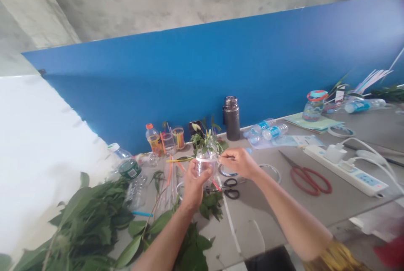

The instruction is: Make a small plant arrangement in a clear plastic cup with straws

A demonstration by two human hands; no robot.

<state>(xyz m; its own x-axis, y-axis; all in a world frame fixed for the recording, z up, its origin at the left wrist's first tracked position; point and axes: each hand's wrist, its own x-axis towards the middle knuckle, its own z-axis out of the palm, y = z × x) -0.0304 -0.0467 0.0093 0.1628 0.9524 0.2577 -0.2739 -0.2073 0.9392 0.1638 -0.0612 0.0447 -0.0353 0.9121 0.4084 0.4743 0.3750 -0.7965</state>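
Note:
My left hand is wrapped round a clear plastic bottle, held upright above the table. Green leafy sprigs stick out of its top. A narrow white strip, which looks like tape, runs across the bottle's side. At its right end, the fingers of my right hand are pinched on the strip. Just behind the right hand lies a roll of tape, partly hidden. Black-handled scissors rest on the table below the hands, their blades partly covered.
Cut leafy branches pile up at the left, near an upturned green-labelled bottle. A dark thermos stands by the blue partition. Red-handled scissors and a white power strip with cables lie right. Flattened bottles lie behind.

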